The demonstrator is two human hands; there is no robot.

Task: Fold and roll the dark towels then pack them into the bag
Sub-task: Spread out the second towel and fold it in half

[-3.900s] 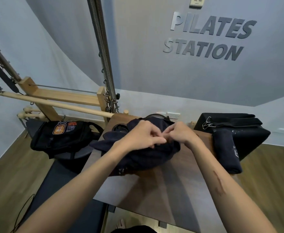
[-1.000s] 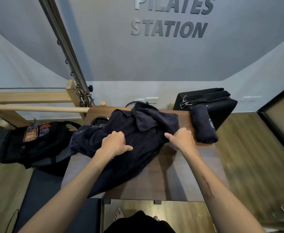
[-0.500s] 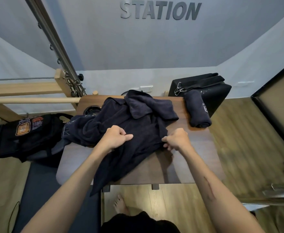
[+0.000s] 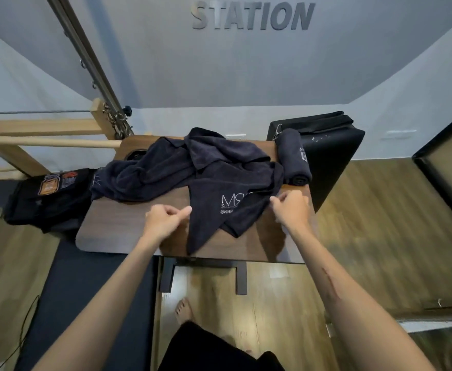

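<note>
Standing at the near edge of a brown table (image 4: 107, 231), a person in dark clothing has one bare foot (image 4: 183, 309) on the wooden floor (image 4: 380, 223) below it. Both forearms reach forward over the tabletop. The left hand (image 4: 163, 219) has its fingers curled, and its thumb and forefinger pinch the left edge of a dark towel (image 4: 219, 207); the grip is narrow and holds cloth. The right hand (image 4: 290, 206) is likewise curled, pinching the same towel's right edge. Between the two hands the towel lies partly spread, white lettering showing on it, one corner trailing toward the near edge of the table. Just behind it more dark towel cloth lies in a loose heap (image 4: 166, 167) across the table's far half, draping over the left edge. At the far right corner a rolled towel (image 4: 293, 156) rests on the table, beside a black padded box (image 4: 332, 151). Left of the table, lower down, sits a black bag (image 4: 48, 199) with an orange patch. Behind it stands a wooden frame (image 4: 40, 135) with a slanting metal pole (image 4: 91, 62). Grey letters (image 4: 251, 16) are fixed on the far wall.
</note>
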